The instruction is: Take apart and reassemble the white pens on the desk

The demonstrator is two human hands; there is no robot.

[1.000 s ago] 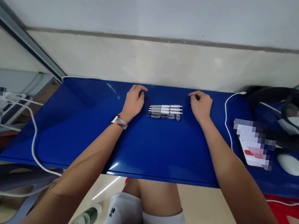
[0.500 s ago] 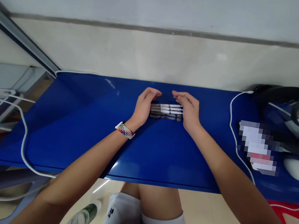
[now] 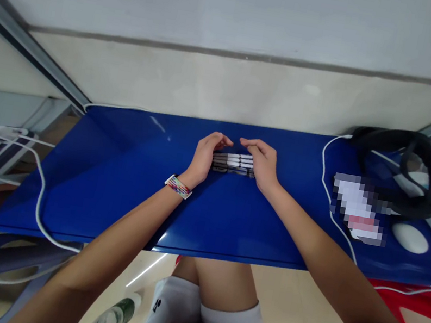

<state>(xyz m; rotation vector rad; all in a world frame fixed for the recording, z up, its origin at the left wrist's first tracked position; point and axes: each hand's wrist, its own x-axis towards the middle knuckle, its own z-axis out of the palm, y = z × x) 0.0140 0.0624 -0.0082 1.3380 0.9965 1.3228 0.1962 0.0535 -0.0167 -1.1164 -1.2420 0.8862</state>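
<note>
Several pens (image 3: 234,160) lie side by side on the blue table (image 3: 120,189). Most have white and grey barrels; the nearest looks dark and partly clear. At their left ends, my left hand (image 3: 202,159) is cupped upright with its palm against them and a striped band on the wrist. My right hand (image 3: 263,167) is cupped the same way at the right ends and covers the tips. The fingers of both hands stretch inward beyond the pens, with a small gap between the two sets of fingertips. Neither hand is wrapped round the pens.
Toward the right lie a blurred-out phone-like object (image 3: 358,210), a white mouse (image 3: 410,238), a black strap-like headset (image 3: 399,173) and a white cable (image 3: 324,166). Another cable (image 3: 41,193) crosses the table's left edge. A wall stands behind; a plastic bottle (image 3: 112,318) is below.
My hands have come slightly closer together, and my right palm now covers the right ends of the pens. The view has shifted slightly.
</note>
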